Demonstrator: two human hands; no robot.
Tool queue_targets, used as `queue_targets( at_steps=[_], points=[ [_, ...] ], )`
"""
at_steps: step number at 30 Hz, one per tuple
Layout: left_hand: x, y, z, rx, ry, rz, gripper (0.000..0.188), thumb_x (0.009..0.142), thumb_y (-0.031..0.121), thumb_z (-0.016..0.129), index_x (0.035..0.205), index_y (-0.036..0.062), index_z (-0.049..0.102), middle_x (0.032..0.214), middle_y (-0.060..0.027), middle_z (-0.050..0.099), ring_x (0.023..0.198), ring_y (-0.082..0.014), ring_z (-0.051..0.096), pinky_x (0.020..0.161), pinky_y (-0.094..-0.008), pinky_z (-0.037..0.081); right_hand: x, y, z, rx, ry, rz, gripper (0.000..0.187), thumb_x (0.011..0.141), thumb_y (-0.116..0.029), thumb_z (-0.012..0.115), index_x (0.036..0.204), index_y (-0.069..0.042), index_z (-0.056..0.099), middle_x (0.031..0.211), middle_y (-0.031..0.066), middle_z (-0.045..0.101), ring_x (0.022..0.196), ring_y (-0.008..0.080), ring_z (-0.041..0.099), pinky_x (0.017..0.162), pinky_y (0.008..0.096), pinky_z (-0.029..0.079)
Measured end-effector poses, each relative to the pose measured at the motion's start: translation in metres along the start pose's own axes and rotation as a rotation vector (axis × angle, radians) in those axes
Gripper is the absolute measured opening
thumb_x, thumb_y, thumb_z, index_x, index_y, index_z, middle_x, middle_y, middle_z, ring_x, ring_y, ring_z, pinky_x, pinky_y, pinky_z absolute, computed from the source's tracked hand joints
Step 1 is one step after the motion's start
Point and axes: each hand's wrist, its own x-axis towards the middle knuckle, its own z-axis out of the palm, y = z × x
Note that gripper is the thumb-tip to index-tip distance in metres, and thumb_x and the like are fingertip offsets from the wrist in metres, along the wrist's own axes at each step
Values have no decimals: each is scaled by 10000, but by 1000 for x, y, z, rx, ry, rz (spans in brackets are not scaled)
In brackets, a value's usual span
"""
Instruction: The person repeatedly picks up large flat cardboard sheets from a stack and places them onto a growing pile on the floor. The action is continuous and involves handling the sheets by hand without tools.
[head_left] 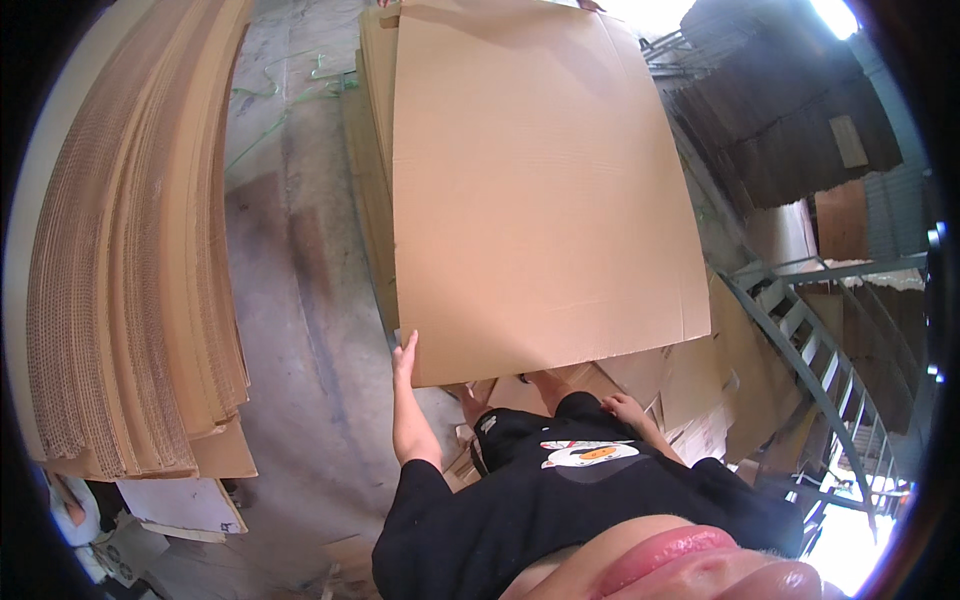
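1 L hand [405,358] holding 1 cardbd sheet [540,190]

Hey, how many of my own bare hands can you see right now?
2. Your bare left hand is at the left edge of the large, flat, brown cardboard sheet, near its closest corner; your bare right hand is beside your black cloth shorts. Neither is fully hidden.

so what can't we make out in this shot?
All in the head view:
Left hand: some fingers, hidden by the cardboard sheet.
Co-worker's hand at the far end: mostly cut off by the top edge.
Boards beneath: mostly covered by the sheet.
Area past the metal stairs: partly blown out by glare.
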Motion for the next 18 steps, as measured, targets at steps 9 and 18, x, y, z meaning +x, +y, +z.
queue_targets(
  at_steps=[9,18],
  points=[
    [-9,-15,13,308,80,16,921,709,736,578,1068,-112,613,1116,-275,611,1101,-381,563,930,-410,439,-56,16,9,262,45,166,400,902,-384,528,1082,-38,616,988,70,671,888,155,632,718,290,473],
    [53,64,1,378,109,141,810,792,634,582,1133,-100,572,1128,-258,609,1047,-348,591,910,-397,450,-49,111,-29,552,229,286,357,904,-424,511,1065,-117,599,1004,14,646,889,121,601,736,307,453]
  ],
)
